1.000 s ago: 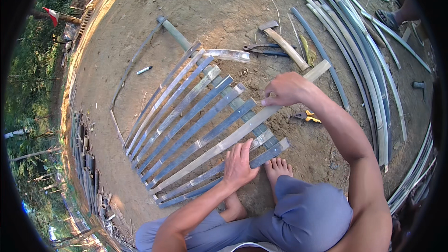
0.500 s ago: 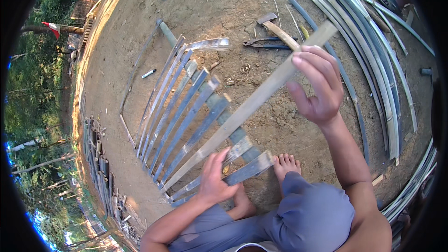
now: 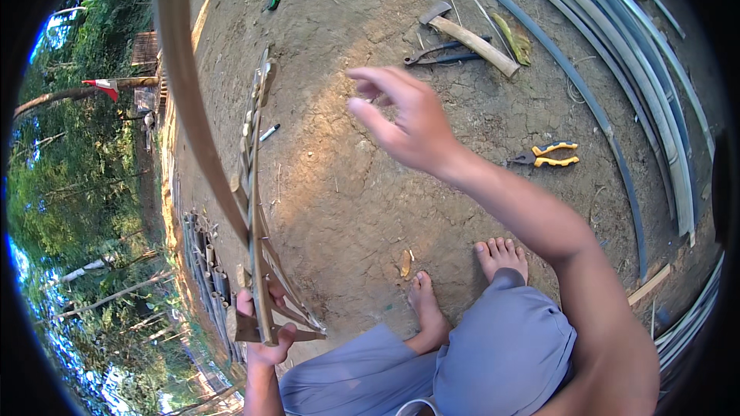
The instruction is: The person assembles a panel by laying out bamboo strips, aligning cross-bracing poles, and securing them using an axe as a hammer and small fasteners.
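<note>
A panel of bamboo slats (image 3: 254,208) stands on edge at the left, seen edge-on, with one long curved slat (image 3: 181,69) arching up past the top of the picture. My left hand (image 3: 266,331) grips the panel's near lower end. My right hand (image 3: 405,119) hangs open in the air over the bare earth, fingers spread, holding nothing and clear of the panel.
On the dirt lie a hatchet (image 3: 470,35), dark pincers (image 3: 439,52), yellow-handled pliers (image 3: 549,154) and a marker (image 3: 268,132). Long split bamboo strips (image 3: 647,85) curve along the right. My bare feet (image 3: 462,285) stand below. Short bamboo pieces (image 3: 204,262) are stacked at the left.
The slat panel has been tipped up from lying flat on the ground to standing on edge at the left. My right hand has let go of the long strip and opened.
</note>
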Demonstrator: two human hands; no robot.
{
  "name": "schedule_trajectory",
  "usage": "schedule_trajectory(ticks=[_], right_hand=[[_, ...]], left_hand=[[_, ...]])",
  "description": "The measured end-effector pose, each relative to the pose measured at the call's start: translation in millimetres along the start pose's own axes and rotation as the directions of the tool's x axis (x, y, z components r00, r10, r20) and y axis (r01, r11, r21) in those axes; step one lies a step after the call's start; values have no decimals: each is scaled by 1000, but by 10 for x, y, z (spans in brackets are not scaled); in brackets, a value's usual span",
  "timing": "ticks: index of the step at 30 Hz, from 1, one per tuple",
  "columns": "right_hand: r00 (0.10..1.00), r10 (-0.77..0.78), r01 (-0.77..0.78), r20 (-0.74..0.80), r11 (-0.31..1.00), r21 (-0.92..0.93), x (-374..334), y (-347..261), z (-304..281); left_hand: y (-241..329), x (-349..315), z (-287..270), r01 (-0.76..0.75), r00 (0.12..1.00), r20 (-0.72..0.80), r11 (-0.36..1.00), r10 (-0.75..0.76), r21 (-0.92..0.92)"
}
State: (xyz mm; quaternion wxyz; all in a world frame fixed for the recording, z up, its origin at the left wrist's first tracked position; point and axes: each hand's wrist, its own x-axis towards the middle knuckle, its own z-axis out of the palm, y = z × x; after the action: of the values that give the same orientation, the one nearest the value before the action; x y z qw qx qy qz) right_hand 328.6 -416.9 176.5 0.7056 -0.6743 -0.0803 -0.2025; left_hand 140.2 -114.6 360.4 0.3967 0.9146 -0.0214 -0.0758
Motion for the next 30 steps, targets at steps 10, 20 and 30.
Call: schedule_trajectory(ticks=[10,20,30], right_hand=[[695,508,-643,509,755,125,1289,-15,872],[700,528,-570,481,819,-71,1362,341,1009],[757,464,-359,460,884,-299,1102,935,603]], left_hand=[[-31,-60,21,-41,998,44,999,40,16],[-16,-8,247,2,1000,1,1000,-2,1],[-182,-197,7,-38,998,-46,997,41,63]])
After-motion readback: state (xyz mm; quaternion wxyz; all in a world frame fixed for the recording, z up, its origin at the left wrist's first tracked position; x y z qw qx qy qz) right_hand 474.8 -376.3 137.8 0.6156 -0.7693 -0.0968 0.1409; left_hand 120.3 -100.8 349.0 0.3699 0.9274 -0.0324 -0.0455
